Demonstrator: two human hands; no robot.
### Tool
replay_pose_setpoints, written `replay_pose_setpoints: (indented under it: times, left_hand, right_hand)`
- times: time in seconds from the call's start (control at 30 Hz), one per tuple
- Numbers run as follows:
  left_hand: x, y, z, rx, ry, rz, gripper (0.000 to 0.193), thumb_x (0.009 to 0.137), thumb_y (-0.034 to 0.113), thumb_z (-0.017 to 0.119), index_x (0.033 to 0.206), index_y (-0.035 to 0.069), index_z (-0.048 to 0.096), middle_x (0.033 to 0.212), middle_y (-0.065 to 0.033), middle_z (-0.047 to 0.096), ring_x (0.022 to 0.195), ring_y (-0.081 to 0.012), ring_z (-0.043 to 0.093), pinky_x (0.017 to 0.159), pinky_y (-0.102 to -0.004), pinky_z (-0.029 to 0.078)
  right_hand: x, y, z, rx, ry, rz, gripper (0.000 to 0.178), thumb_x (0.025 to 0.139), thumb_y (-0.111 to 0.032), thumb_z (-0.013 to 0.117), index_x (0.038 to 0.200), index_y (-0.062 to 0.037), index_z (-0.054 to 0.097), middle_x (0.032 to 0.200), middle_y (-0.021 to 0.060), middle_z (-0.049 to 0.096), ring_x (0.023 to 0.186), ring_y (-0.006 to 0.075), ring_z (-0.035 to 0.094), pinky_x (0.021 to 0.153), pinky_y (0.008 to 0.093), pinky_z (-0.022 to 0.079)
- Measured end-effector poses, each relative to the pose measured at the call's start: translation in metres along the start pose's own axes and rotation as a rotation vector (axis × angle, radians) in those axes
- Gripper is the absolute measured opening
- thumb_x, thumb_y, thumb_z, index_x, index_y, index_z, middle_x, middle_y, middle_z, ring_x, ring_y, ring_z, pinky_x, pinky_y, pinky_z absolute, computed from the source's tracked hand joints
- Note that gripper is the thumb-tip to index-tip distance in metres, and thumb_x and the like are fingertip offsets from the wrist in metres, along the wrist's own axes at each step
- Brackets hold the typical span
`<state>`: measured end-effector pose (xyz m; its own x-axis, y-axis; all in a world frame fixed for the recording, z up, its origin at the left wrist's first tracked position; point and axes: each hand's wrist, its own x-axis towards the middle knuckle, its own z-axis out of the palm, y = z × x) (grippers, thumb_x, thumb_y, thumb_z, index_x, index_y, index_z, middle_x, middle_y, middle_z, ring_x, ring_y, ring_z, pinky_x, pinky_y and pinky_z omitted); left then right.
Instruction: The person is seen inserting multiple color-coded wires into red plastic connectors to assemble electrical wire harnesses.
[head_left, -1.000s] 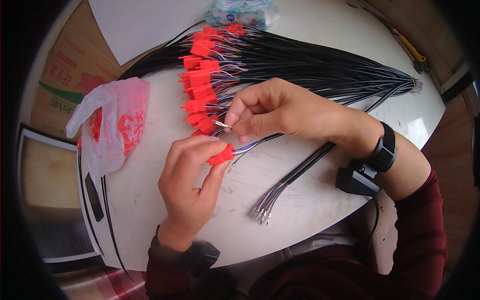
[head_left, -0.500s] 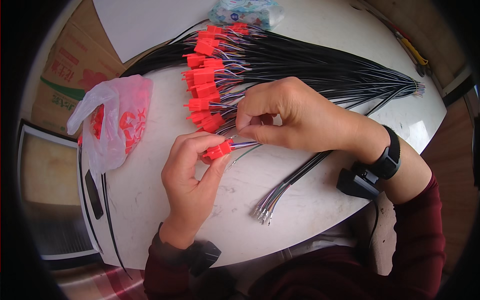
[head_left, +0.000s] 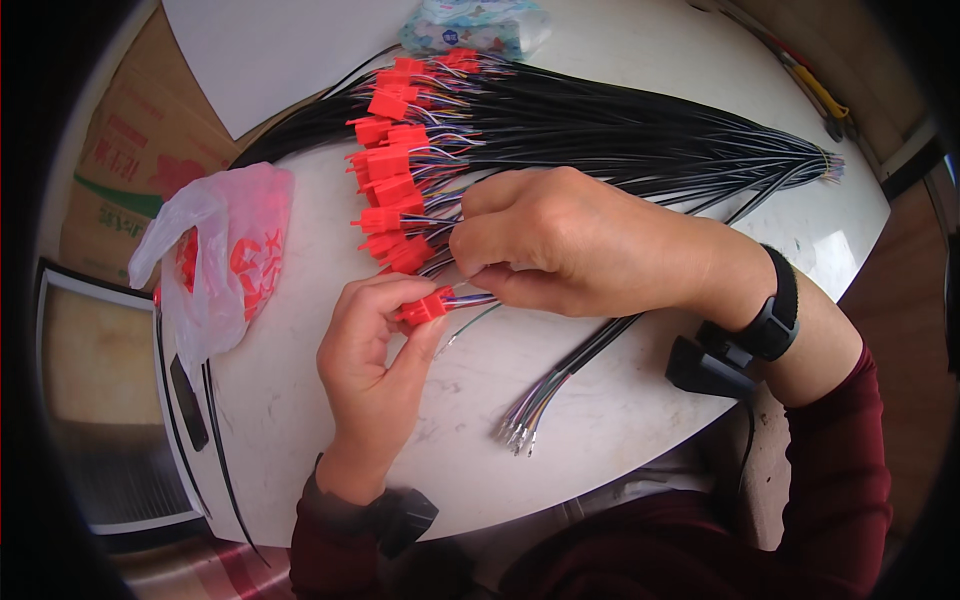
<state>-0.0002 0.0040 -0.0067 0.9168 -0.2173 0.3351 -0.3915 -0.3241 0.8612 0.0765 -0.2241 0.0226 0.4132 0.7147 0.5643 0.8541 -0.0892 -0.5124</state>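
Two bare hands at work above a white tabletop (head_left: 470,485). The left hand (head_left: 370,350) has its grip closed on a red connector (head_left: 427,306), which is pinched between thumb and fingers, lifted in front of the row of similar parts. Several thin coloured wires (head_left: 474,300) leave the connector's right side and pass beneath the right hand (head_left: 560,245). A green wire (head_left: 472,321) hangs apart from these, its tip bearing a small metal terminal. The right hand's grip is drawn together, thumb against forefinger, on a thin wire end (head_left: 461,283) just beside the connector; fingers hide most of it, and whether it touches the connector cannot be told.

Behind the hands, a row of red connectors (head_left: 388,162) ends a broad fan of black cables (head_left: 620,125), which narrows to a gathered bundle at right. Nearer the person, below the right hand, lie further dark cables (head_left: 590,355) with splayed coloured wires and bare metal terminals. To the left stands a translucent plastic bag (head_left: 215,265) with red contents, near a cardboard box (head_left: 135,150). A soft blue-and-white packet (head_left: 475,28) lies at the far edge; a yellow-handled tool (head_left: 820,92) lies at far right.
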Motion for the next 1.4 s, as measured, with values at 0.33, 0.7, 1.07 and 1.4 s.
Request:
replay_pose_setpoints:
  times: [0.33,0.7,1.07,1.4]
  left_hand:
    - [-0.001,0.002,0.001,-0.004,0.056,-0.057,0.026,0.087,-0.005,0.069,0.112,-0.003,0.063,0.107,-0.0087,0.060,0.093,-0.0136,0.062,0.080,-0.0264,0.051]
    - [0.000,0.005,0.001,0.005,0.064,-0.070,0.025,0.087,-0.005,0.069,0.111,-0.003,0.064,0.102,-0.0088,0.062,0.089,-0.0139,0.064,0.078,-0.0265,0.051]
    - [0.001,0.003,0.001,0.019,0.061,-0.042,0.026,0.086,-0.004,0.070,0.111,-0.003,0.065,0.100,-0.0085,0.063,0.086,-0.0133,0.061,0.076,-0.0260,0.050]
    - [0.000,-0.001,0.000,0.018,0.076,-0.025,0.025,0.086,-0.003,0.070,0.111,-0.002,0.065,0.096,-0.0078,0.062,0.082,-0.0128,0.061,0.074,-0.0254,0.050]
  right_hand:
    - [0.001,-0.001,0.009,-0.073,-0.007,-0.033,0.011,0.079,-0.005,0.068,0.085,0.0025,0.063,0.081,0.0157,0.062,0.087,0.0349,0.064,0.075,0.0429,0.053]
    - [0.001,-0.006,0.012,-0.073,0.018,0.081,0.007,0.080,-0.003,0.067,0.083,0.0007,0.062,0.083,0.0155,0.061,0.087,0.0351,0.062,0.075,0.0429,0.052]
    - [0.001,0.001,0.017,0.044,0.058,0.036,0.007,0.081,-0.002,0.066,0.085,0.0012,0.062,0.081,0.0165,0.060,0.080,0.0370,0.061,0.072,0.0447,0.050]
    - [0.001,0.003,0.015,0.114,0.029,0.140,0.008,0.082,-0.001,0.067,0.088,0.0015,0.062,0.085,0.0168,0.063,0.084,0.0372,0.063,0.074,0.0419,0.051]
